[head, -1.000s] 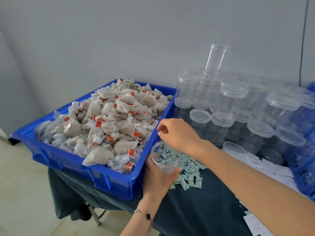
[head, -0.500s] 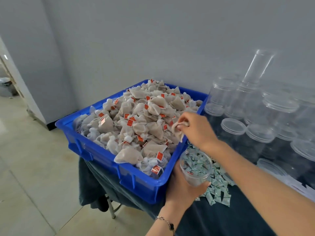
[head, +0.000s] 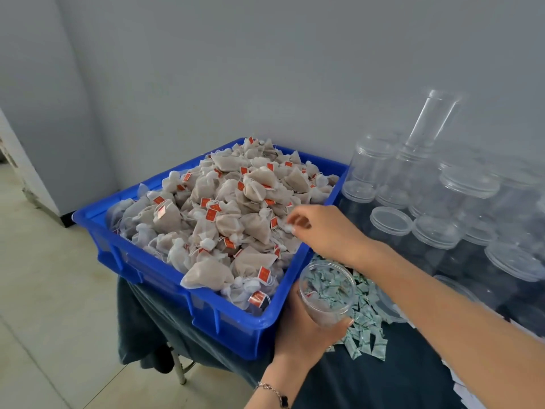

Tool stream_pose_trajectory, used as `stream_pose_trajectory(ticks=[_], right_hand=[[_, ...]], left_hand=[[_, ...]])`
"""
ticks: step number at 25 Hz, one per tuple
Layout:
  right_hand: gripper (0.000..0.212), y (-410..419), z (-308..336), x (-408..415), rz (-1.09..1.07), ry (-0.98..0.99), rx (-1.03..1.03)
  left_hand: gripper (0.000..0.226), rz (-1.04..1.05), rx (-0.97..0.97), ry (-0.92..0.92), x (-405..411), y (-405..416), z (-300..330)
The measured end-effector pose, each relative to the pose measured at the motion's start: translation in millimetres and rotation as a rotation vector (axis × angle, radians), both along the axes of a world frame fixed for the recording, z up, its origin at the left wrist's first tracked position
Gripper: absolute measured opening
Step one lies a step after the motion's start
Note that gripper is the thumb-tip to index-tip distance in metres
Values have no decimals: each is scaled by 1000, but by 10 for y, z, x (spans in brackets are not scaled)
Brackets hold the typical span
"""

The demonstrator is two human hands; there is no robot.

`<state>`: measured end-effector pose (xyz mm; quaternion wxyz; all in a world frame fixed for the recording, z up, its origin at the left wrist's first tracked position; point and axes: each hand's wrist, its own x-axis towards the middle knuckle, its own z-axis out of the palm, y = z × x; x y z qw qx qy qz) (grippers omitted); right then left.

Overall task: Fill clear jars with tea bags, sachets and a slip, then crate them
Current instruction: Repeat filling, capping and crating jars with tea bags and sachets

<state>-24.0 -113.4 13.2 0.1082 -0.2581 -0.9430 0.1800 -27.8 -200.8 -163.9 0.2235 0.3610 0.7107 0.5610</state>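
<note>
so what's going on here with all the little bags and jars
A person is packing tea into clear jars. Their left hand grips an open jar beside the blue crate, over a scatter of small sachets on the dark table cover. Their right hand reaches into the crate and pinches the white knot of a tea bag from the heap. Something pale already sits in the jar's bottom. Lidded empty jars wait to the right.

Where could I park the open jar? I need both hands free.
Bare dark cloth lies near you, between the sachet pile and the paper slips. Elsewhere it's crowded: blue bin heaped with tea bags, lidded jars filling the right.
</note>
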Motion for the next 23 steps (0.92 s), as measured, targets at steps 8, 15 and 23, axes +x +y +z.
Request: stream_pose_trajectory(ticks=[8,15,23], right_hand=[[31,16,-340,-740,-24,22,-78],[9,-60,31,84,-74,368,-19],[17,-381,-138,265,137,25,33]], left_hand=[[91,-22,-3,-39,-40,34,-15],[109,-34,-10,24,-33,-15,-31],[87,-22,64,96,-42,-38,27]])
